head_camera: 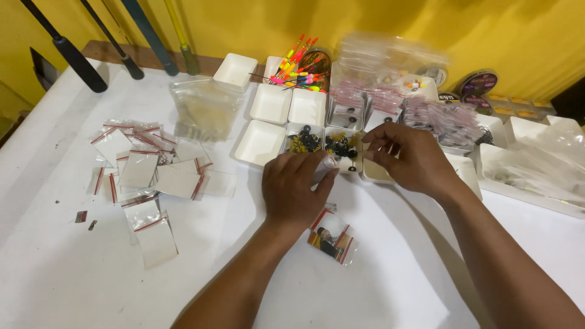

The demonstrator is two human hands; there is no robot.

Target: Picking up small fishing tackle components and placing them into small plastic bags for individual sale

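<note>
My left hand [297, 190] rests palm down on the white table [73, 268], fingers curled, thumb and forefinger pinched near a small white tray of dark and yellow beads [340, 146]. What it pinches is too small to tell. My right hand [408, 155] hovers just right of that tray, fingertips pinched together on something tiny or clear. A small zip bag with dark and yellow contents [331, 237] lies on the table below my left wrist.
Several empty red-striped zip bags [146, 173] lie scattered at the left. White square trays [271, 103] cluster at the back, with bright fishing floats [298, 67], packets in clear bags [439, 119], line spools [478, 83] and rod handles [73, 58] against the yellow wall.
</note>
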